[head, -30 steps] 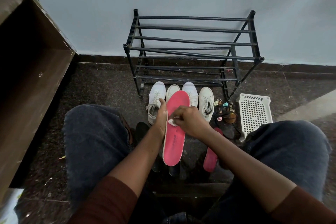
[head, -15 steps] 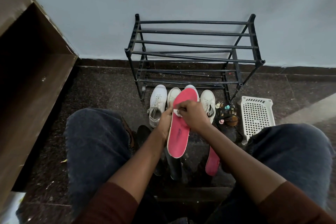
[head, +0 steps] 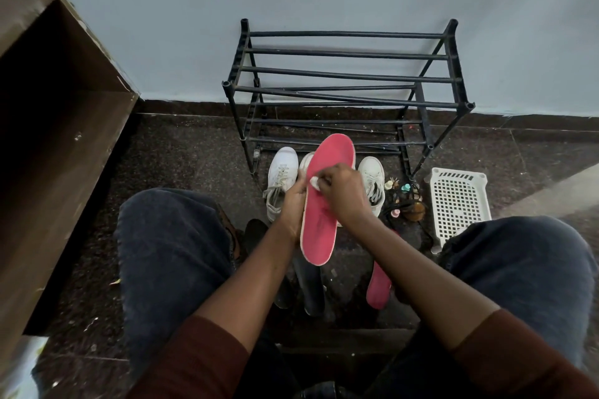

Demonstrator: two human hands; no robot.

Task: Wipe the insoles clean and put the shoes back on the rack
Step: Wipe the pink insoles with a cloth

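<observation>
Spare pink insole and dark insoles lay on the floor between the knees. Left hand gripped the raised pink insole by its left edge; right hand pinched a white wipe against its top face. White shoes sat beyond, just before the rack.

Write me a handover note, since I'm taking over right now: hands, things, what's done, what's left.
Left hand grips the pink insole by its edge; right hand pinches a white wipe against it.
Second pink insole and dark insoles lie on the floor. White shoes stand in front of the rack, none on it.
Done: insoles out. Left: wiping, refitting, racking shoes.
</observation>
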